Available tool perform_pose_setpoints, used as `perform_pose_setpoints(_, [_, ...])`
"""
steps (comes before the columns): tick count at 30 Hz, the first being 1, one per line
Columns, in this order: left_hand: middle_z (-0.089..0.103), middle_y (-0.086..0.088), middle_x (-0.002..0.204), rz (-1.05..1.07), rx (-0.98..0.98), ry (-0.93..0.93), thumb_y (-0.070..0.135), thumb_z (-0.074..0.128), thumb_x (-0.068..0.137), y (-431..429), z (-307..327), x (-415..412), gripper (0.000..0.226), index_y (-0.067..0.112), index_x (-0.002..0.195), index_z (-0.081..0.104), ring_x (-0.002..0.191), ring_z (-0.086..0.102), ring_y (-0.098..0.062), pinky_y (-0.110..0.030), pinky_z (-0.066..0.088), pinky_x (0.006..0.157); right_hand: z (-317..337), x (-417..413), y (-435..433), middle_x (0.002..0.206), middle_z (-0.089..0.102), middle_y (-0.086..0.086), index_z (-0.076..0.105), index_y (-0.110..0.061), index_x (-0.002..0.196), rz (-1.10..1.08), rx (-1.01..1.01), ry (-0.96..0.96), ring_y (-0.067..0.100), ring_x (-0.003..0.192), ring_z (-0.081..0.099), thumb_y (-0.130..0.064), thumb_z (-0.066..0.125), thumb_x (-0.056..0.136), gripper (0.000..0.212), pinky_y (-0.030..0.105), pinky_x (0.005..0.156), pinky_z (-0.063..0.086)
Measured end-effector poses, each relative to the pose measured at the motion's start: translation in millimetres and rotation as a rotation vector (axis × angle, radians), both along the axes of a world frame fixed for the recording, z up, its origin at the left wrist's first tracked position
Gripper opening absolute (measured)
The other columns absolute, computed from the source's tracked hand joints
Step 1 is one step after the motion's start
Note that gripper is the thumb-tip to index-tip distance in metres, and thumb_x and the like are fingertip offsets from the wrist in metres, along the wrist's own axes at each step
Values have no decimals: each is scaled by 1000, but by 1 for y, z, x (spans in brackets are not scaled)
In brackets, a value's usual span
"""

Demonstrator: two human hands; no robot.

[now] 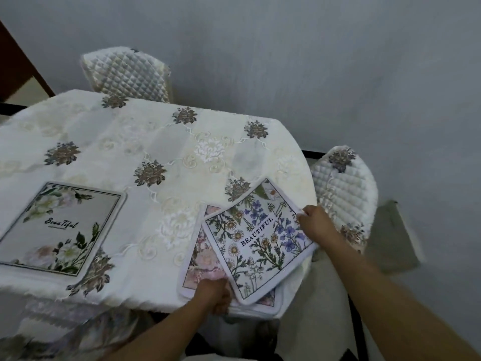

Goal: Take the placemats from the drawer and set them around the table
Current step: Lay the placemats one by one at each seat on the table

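Note:
A wildflower placemat (256, 238) printed "BEAUTIFUL" lies turned at an angle on top of a pink floral placemat (201, 256) at the table's near right corner. My right hand (316, 221) pinches the wildflower mat's right edge. My left hand (214, 295) grips the near edge of the pink mat, under the top mat's corner. A third placemat (59, 225) with white flowers and the word "Beautiful" lies flat on the near left side of the table (125, 142).
A white embroidered tablecloth covers the table. One quilted chair (127, 76) stands at the far side and another quilted chair (346, 186) at the right, close to my right hand. A grey wall runs behind. A dark wooden frame (18, 66) shows at far left.

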State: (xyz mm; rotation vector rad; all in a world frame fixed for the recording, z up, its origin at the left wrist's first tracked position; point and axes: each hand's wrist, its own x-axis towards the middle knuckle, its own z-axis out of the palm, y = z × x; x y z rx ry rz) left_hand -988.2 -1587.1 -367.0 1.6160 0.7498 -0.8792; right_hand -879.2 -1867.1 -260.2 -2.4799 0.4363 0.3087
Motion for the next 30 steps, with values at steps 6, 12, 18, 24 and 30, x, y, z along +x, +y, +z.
perform_pose_setpoints(6, [61, -12, 53, 191, -71, 86, 18, 62, 92, -34, -7, 7, 24, -4, 84, 65, 32, 42, -17, -19, 31, 35, -32, -18, -42, 84, 60, 13, 60, -4, 93, -116, 100, 75, 17, 64, 54, -17, 51, 96, 17, 22, 53, 36])
perform_pose_setpoints(12, [75, -8, 85, 71, 191, -226, 22, 64, 92, -67, 18, 18, 13, 10, 87, 70, 79, 71, -27, -42, 60, 73, -45, -3, -80, 76, 55, -2, 56, -15, 93, -97, 127, 35, 5, 63, 49, -21, 51, 97, 10, 20, 50, 30])
perform_pose_setpoints(18, [70, -6, 80, 99, 449, -458, 26, 61, 94, -116, 79, 31, 18, 12, 86, 67, 65, 69, -25, -38, 58, 54, -22, 27, -134, 75, 57, 1, 59, -12, 89, 159, 85, -111, 17, 67, 54, -24, 54, 95, 15, 24, 52, 31])
perform_pose_setpoints(24, [67, -7, 77, 177, 611, -610, 32, 54, 97, -158, 124, 32, 21, 15, 87, 61, 49, 65, -26, -37, 53, 38, 8, 63, -167, 66, 48, -4, 48, -15, 79, 345, 59, -255, 17, 61, 47, -29, 51, 98, 23, 24, 49, 23])
perform_pose_setpoints(30, [62, -6, 70, 238, 695, -774, 33, 49, 98, -176, 132, 42, 25, 19, 78, 54, 55, 61, -27, -50, 54, 47, 20, 95, -172, 74, 59, 9, 51, -12, 82, 402, 66, -363, 27, 68, 54, -28, 49, 99, 24, 32, 56, 36])
